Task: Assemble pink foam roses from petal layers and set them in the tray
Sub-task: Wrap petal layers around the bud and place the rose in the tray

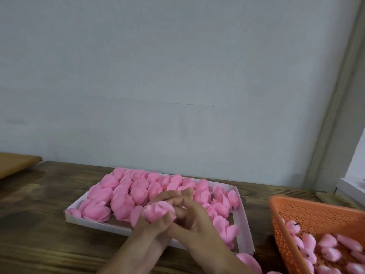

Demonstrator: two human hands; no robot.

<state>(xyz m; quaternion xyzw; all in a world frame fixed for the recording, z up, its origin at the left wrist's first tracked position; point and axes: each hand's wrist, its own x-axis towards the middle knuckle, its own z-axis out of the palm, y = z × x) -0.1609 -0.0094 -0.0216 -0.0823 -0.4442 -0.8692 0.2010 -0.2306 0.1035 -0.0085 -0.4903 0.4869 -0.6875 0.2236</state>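
On the bench (39, 224), the white tray (94, 222) is crowded with pink petal pieces. Just above its near edge, the left hand (156, 226) grips a part-built rose (158, 211) from below. The right hand (189, 216) curls its fingers over the top, apparently pressing a layer on. Further right, an orange basket (308, 212) holds rose buds. The foam looks soft, so too hard a squeeze could crease the petals. A loose pinch could let a layer shift off-centre or drop among the pieces below.
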